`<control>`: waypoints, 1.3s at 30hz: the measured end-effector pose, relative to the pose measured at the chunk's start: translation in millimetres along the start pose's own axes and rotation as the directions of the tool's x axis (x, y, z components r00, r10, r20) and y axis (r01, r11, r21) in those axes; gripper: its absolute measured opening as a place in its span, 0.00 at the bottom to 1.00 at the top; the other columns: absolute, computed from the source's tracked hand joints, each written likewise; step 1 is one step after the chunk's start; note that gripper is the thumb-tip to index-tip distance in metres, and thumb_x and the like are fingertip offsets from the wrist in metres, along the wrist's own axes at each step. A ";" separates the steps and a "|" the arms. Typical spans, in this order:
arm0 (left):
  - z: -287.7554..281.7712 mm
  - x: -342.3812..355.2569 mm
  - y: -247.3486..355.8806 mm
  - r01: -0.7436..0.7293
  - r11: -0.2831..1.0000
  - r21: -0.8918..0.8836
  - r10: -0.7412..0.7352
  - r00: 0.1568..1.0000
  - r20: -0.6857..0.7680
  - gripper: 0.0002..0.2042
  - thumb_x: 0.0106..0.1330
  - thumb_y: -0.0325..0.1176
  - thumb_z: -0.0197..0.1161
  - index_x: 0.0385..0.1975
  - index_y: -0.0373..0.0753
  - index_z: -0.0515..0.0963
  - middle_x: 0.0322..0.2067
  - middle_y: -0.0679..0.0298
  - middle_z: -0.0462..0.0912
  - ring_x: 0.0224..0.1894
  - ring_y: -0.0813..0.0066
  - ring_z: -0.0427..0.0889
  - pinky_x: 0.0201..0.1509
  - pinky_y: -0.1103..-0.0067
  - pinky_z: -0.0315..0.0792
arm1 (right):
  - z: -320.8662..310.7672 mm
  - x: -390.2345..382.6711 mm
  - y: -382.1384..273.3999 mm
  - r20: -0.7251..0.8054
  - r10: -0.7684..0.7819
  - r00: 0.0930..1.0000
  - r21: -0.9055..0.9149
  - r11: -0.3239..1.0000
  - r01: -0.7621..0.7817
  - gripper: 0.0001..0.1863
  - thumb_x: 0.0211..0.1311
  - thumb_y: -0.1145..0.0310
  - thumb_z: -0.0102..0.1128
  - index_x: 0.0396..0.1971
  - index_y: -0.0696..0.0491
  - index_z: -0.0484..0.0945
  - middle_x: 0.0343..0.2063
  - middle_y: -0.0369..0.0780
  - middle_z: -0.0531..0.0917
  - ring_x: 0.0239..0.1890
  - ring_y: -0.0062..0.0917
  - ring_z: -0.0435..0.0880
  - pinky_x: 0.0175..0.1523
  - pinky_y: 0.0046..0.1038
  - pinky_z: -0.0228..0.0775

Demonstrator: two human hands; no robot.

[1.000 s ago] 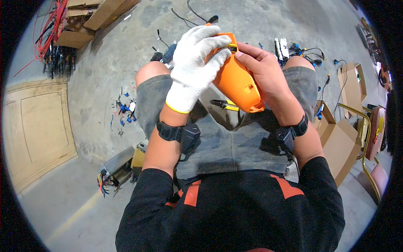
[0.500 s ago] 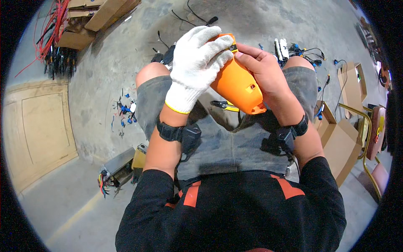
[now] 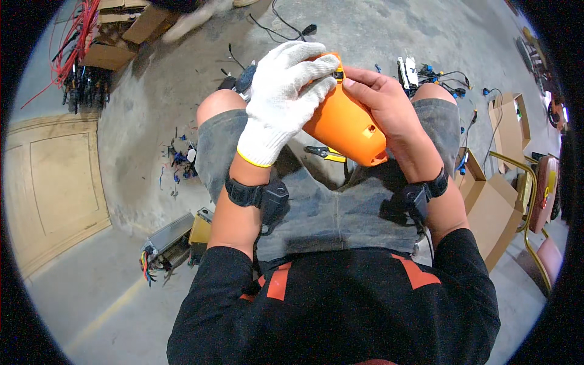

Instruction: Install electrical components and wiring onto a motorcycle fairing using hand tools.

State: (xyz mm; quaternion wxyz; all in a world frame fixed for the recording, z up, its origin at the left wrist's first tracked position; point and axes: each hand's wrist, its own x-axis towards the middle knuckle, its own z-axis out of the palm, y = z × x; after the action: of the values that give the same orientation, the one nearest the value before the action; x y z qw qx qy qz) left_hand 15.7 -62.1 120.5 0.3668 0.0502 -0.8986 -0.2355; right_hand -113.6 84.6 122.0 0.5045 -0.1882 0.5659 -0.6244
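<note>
Over my lap, my left hand (image 3: 283, 97), in a white knit glove, has its fingers curled over the upper end of an orange plastic housing (image 3: 344, 131). My right hand (image 3: 386, 106), bare, grips the housing's right side, thumb beside a small black-and-yellow part (image 3: 338, 75) at its top. The housing lies slanted, its rounded lower end with small holes toward my right thigh. A black-and-yellow hand tool, like pliers (image 3: 328, 154), lies below it between my legs. Black straps with small boxes (image 3: 274, 204) are on both my wrists.
Cardboard boxes (image 3: 109, 56) and red cables sit top left; a blurred pale limb of another person (image 3: 188, 23) is near them. Cables, blue connectors (image 3: 179, 158) and pale parts lie about the floor. A panel door (image 3: 58, 188) is left; open cartons (image 3: 493, 213) and chairs (image 3: 544, 194) are right.
Both hands and the housing have shifted slightly down, toward my body, with the grip kept. A blurred limb of someone else has come into view at the top left.
</note>
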 end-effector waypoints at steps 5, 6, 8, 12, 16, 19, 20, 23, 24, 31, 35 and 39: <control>-1.9 -2.6 2.6 0.093 0.991 -0.092 -0.091 0.995 0.029 0.13 0.52 0.25 0.69 0.40 0.39 0.84 0.45 0.58 0.83 0.51 0.61 0.80 0.57 0.71 0.73 | -0.6 2.7 2.9 0.031 0.014 0.999 0.012 1.000 -0.014 0.18 0.67 0.69 0.57 0.53 0.62 0.77 0.40 0.39 0.84 0.38 0.20 0.83 0.45 0.23 0.76; -2.0 -3.0 2.2 0.094 0.991 -0.093 -0.092 0.995 0.029 0.13 0.52 0.25 0.69 0.40 0.39 0.84 0.45 0.58 0.83 0.51 0.61 0.80 0.57 0.71 0.73 | -0.6 3.1 3.3 0.028 0.017 0.999 0.006 1.000 -0.017 0.18 0.67 0.69 0.57 0.53 0.62 0.77 0.40 0.39 0.84 0.38 0.20 0.83 0.45 0.22 0.76; -1.0 -4.5 1.2 0.118 0.988 -0.098 -0.114 0.992 0.053 0.13 0.53 0.24 0.69 0.40 0.39 0.84 0.46 0.59 0.83 0.51 0.62 0.80 0.57 0.71 0.73 | -1.0 3.2 4.2 0.022 -0.010 1.000 -0.050 0.999 0.012 0.17 0.67 0.69 0.57 0.52 0.62 0.78 0.40 0.39 0.84 0.38 0.19 0.82 0.45 0.22 0.76; 0.1 -9.6 0.5 0.169 0.968 -0.184 -0.161 0.985 0.060 0.13 0.55 0.23 0.68 0.42 0.38 0.84 0.47 0.59 0.83 0.53 0.64 0.79 0.59 0.73 0.72 | 1.8 2.5 5.4 0.002 -0.027 1.000 -0.082 0.996 0.027 0.17 0.67 0.69 0.58 0.51 0.61 0.79 0.40 0.39 0.84 0.38 0.17 0.81 0.44 0.21 0.75; 1.3 -8.5 10.7 0.405 0.775 -0.485 -0.399 0.909 0.121 0.18 0.56 0.21 0.67 0.48 0.36 0.81 0.50 0.58 0.81 0.55 0.67 0.78 0.61 0.74 0.70 | -2.2 4.1 6.3 -0.007 -0.023 1.000 -0.238 0.971 0.021 0.17 0.66 0.69 0.58 0.51 0.61 0.79 0.39 0.38 0.84 0.38 0.18 0.81 0.44 0.22 0.75; 2.5 -11.0 8.0 0.474 0.752 -0.458 -0.475 0.871 0.123 0.20 0.56 0.22 0.67 0.51 0.36 0.79 0.51 0.58 0.80 0.55 0.68 0.77 0.63 0.74 0.68 | -0.6 2.9 7.7 0.016 -0.103 0.995 -0.256 0.961 0.103 0.17 0.66 0.69 0.57 0.51 0.61 0.79 0.38 0.37 0.85 0.38 0.17 0.81 0.44 0.22 0.74; 1.3 -11.6 6.0 0.472 0.815 -0.336 -0.450 0.881 0.144 0.21 0.56 0.23 0.67 0.52 0.36 0.79 0.52 0.59 0.80 0.55 0.69 0.77 0.63 0.74 0.68 | -0.5 2.8 5.7 0.021 -0.101 0.995 -0.266 0.959 0.103 0.17 0.66 0.69 0.57 0.51 0.61 0.79 0.38 0.37 0.85 0.38 0.17 0.81 0.44 0.22 0.74; -8.6 -7.7 6.5 0.485 0.850 -0.203 -0.431 0.864 0.261 0.21 0.57 0.24 0.67 0.53 0.37 0.79 0.52 0.60 0.80 0.55 0.70 0.77 0.62 0.75 0.68 | -0.4 2.2 5.5 0.044 -0.103 0.994 -0.266 0.957 0.111 0.17 0.66 0.69 0.58 0.51 0.61 0.79 0.38 0.37 0.85 0.38 0.16 0.80 0.45 0.21 0.74; -9.0 -8.0 4.4 0.485 0.851 -0.202 -0.431 0.864 0.260 0.21 0.57 0.24 0.67 0.53 0.37 0.79 0.52 0.60 0.80 0.55 0.70 0.77 0.62 0.75 0.68 | -0.3 1.8 5.7 0.060 -0.106 0.993 -0.257 0.959 0.118 0.17 0.66 0.69 0.58 0.52 0.61 0.79 0.38 0.37 0.85 0.38 0.16 0.80 0.45 0.21 0.73; -12.0 -7.5 6.4 0.587 0.736 -0.337 -0.484 0.804 0.345 0.20 0.58 0.24 0.66 0.52 0.37 0.79 0.47 0.62 0.81 0.51 0.74 0.78 0.59 0.77 0.70 | -6.4 6.3 9.4 0.106 -0.104 0.989 -0.311 0.941 0.133 0.17 0.66 0.68 0.58 0.51 0.60 0.79 0.38 0.37 0.85 0.38 0.17 0.80 0.47 0.22 0.73; -12.5 -7.8 11.7 0.593 0.733 -0.333 -0.488 0.800 0.349 0.18 0.58 0.24 0.65 0.51 0.37 0.80 0.46 0.62 0.82 0.50 0.75 0.78 0.57 0.78 0.70 | -10.3 7.5 9.4 0.140 -0.113 0.984 -0.364 0.918 0.157 0.17 0.65 0.66 0.59 0.51 0.59 0.80 0.38 0.38 0.85 0.39 0.18 0.80 0.48 0.24 0.73; -8.9 -9.2 12.6 0.571 0.750 -0.335 -0.480 0.817 0.319 0.17 0.59 0.24 0.64 0.50 0.36 0.80 0.45 0.63 0.82 0.47 0.76 0.79 0.54 0.79 0.71 | -11.6 8.7 8.3 0.146 -0.108 0.983 -0.380 0.912 0.157 0.18 0.65 0.65 0.59 0.50 0.59 0.80 0.37 0.37 0.85 0.38 0.17 0.80 0.47 0.24 0.73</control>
State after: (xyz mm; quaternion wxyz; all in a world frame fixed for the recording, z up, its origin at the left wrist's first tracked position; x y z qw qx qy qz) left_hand 29.5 -51.9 126.0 0.1887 0.1976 -0.8099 -0.5190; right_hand -123.1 84.5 108.3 0.4469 -0.3606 0.6328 -0.5194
